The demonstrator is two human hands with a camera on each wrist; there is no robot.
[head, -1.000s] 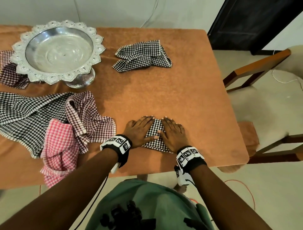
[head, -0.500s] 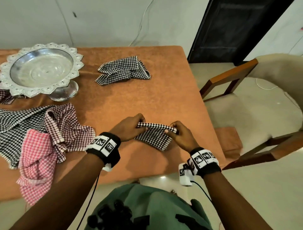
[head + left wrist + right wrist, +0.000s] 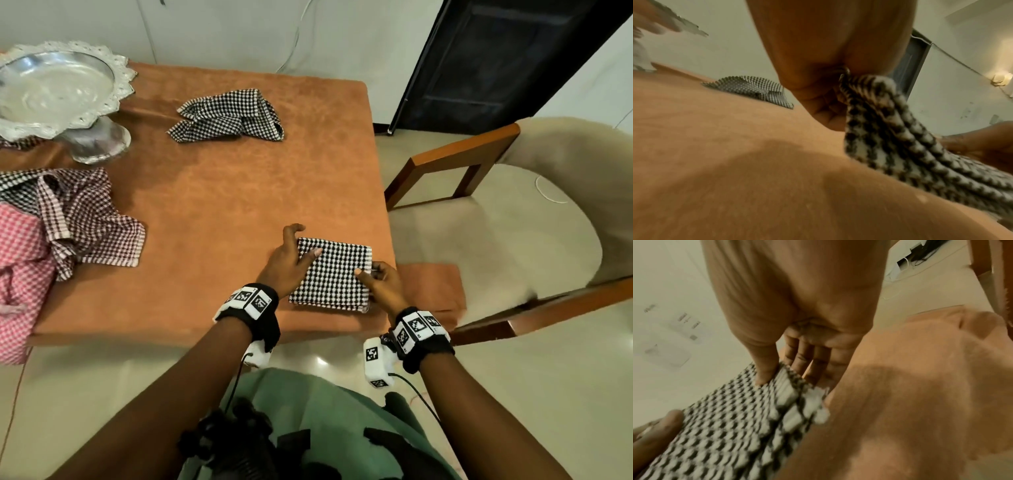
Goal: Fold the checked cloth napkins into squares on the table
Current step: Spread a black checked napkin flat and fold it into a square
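No readable text, labels or numbers anywhere, wristbands (image 3: 251, 299) carry only black-and-white square markers (coded patterns, not letters)

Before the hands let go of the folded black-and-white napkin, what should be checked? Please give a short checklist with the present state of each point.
1. Folded napkin forms a square: ok, roughly square.
2. It lies fully on the table: ok, but close to the right edge.
3. Left hand holds its left edge: ok, pinching.
4. Right hand holds its right edge: ok, thumb on top.
5. Layers aligned at the near edge: cannot tell, blurred.
6. Second black-and-white napkin folded: not ok, it lies crumpled.
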